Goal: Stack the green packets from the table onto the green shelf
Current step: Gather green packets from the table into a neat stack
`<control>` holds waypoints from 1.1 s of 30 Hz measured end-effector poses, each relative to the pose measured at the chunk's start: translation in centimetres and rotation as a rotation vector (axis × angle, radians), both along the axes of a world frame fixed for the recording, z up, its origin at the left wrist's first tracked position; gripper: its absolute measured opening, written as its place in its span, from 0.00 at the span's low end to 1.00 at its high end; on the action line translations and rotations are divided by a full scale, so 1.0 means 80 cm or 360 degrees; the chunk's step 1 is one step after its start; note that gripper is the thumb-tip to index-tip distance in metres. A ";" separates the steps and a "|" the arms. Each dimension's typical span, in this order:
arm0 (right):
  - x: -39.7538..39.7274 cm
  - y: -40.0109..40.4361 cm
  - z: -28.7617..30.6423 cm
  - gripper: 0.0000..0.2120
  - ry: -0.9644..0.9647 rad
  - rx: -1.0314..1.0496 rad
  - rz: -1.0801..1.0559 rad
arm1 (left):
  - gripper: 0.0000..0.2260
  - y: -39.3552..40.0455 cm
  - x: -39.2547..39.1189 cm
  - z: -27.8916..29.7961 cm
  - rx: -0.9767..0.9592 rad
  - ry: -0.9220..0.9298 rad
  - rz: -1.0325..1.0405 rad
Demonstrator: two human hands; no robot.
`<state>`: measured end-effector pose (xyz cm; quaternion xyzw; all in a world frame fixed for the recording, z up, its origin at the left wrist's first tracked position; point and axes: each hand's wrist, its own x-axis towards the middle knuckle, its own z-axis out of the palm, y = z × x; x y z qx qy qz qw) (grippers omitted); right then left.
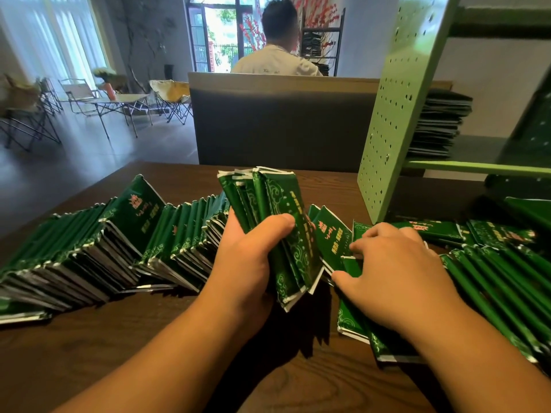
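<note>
In left hand [250, 257], packet bundle [274, 222]

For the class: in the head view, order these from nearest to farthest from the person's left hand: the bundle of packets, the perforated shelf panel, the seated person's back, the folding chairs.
1. Bundle of packets: gripped in the left hand itself.
2. Perforated shelf panel: right, standing on the table.
3. Seated person's back: behind the partition.
4. Folding chairs: far left, across the room.

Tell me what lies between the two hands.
In the head view, a few leaning green packets lie between the left hand, gripping a bundle, and the right hand.
</note>
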<state>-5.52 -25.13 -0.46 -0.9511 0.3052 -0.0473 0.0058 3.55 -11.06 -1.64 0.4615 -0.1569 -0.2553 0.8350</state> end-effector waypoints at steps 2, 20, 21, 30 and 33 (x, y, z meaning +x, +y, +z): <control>0.001 -0.004 -0.002 0.25 0.0078 0.0025 0.0004 | 0.26 0.000 0.002 -0.001 0.0027 0.0009 -0.0029; 0.003 0.009 0.003 0.12 -0.1643 0.1441 0.0338 | 0.27 -0.001 -0.010 0.003 -0.0034 -0.0064 -0.0129; 0.002 0.013 0.004 0.15 -0.1650 0.1520 0.0349 | 0.27 -0.002 -0.011 0.001 -0.0031 -0.0091 -0.0148; -0.003 0.014 0.007 0.23 -0.1692 0.2233 0.0419 | 0.25 -0.002 -0.015 -0.005 0.0040 -0.0135 -0.0418; 0.000 0.006 0.002 0.25 -0.1692 0.2184 0.0427 | 0.27 -0.003 -0.017 -0.006 -0.0011 -0.0127 -0.0448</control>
